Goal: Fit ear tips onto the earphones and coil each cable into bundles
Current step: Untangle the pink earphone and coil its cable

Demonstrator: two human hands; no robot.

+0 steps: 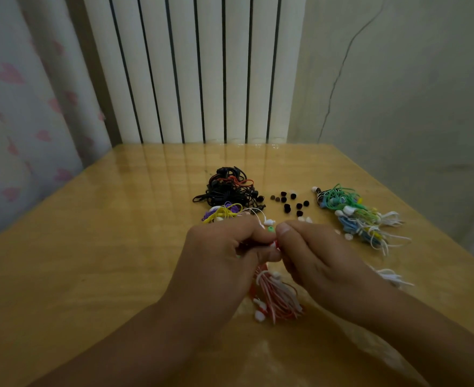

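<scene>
My bench (96, 247) is yellow-tan woodgrain. Earphone bundles: black (227, 191), yellow-purple (222, 213), green-blue-white (356, 216), red-white (277, 297). Loose ear tips (289, 203) black; curtain (21, 121) white with pink hearts.

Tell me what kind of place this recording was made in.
Most likely a room in a home, not a workshop: a glossy yellow wooden table stands against a white column radiator, with a pale curtain printed with pink hearts on the left and a cracked plaster wall on the right.

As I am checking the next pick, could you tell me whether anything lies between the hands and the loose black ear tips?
Nothing visible does: bare table separates the right hand from the black ear tips.
</scene>
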